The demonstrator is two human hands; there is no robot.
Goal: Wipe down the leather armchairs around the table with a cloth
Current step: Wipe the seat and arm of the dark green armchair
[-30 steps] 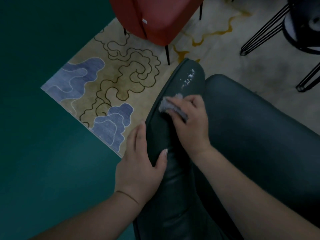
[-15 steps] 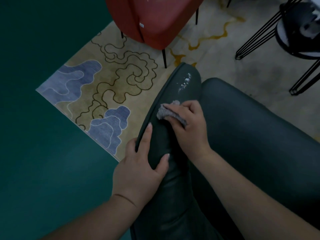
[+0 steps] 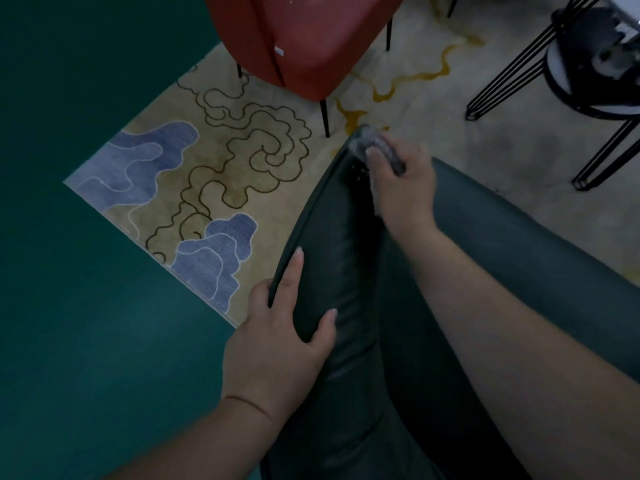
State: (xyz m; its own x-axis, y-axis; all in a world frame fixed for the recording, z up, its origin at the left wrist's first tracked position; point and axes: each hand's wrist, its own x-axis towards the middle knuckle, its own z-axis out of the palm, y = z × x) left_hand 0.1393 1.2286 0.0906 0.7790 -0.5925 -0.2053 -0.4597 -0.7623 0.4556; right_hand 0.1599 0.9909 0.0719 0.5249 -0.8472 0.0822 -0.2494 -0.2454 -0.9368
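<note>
A dark green leather armchair (image 3: 519,258) fills the lower right of the head view, with its left armrest (image 3: 336,237) running up the middle. My right hand (image 3: 401,188) presses a small grey cloth (image 3: 372,142) onto the far tip of that armrest, covering most of the white specks there. My left hand (image 3: 277,348) grips the armrest's outer edge lower down, thumb on top, fingers wrapped over the seam.
A red armchair (image 3: 304,39) on thin black legs stands just beyond the armrest tip. A black wire-legged table (image 3: 588,74) is at the upper right. A patterned beige and blue rug (image 3: 214,174) lies underneath; teal floor (image 3: 86,306) is at the left.
My right hand slid the cloth forward along the armrest to its far tip, over the white specks. My left hand stayed gripping the armrest.
</note>
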